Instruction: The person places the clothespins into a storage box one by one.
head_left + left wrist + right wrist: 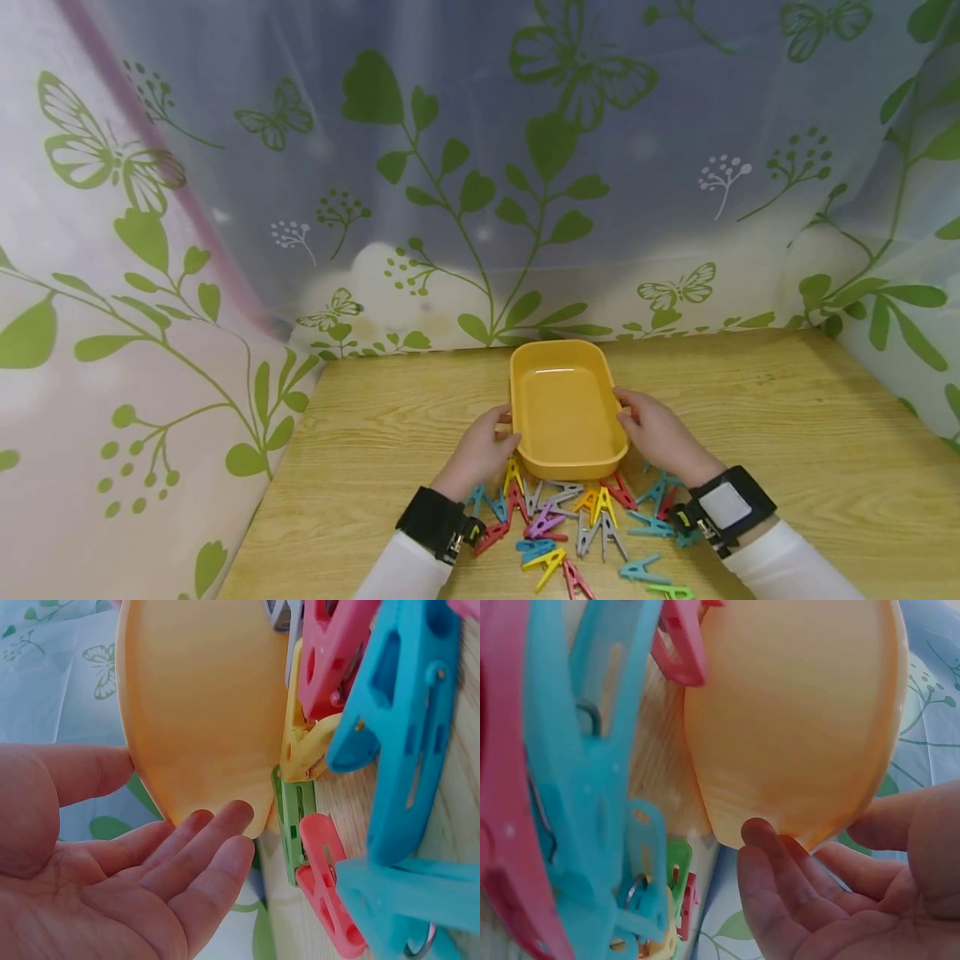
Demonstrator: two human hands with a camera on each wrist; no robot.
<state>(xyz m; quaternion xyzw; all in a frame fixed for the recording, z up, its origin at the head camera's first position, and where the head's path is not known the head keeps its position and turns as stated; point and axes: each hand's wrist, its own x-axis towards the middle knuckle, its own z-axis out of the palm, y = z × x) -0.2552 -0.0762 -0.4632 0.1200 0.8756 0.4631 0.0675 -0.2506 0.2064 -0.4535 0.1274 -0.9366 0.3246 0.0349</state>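
A yellow rectangular plastic basin (567, 408) with rounded corners sits upright near the back of the table, nothing inside it. On its left side, my left hand (480, 450) holds the wall, thumb at the rim and fingers lower down. My right hand (667, 435) holds the opposite wall in much the same way. Many coloured spring clothespins lie scattered just in front of the basin, among them a purple clothespin (544, 522), a yellow clothespin (547, 568) and a blue clothespin (405, 735). Some of them lie close against its front wall.
The wooden table (795, 433) stretches to both sides of the basin. A patterned curtain (450, 275) with green leaves and butterflies hangs right behind the table and along its sides. Several clothespins lie beneath the wrists, including a red clothespin (491, 537).
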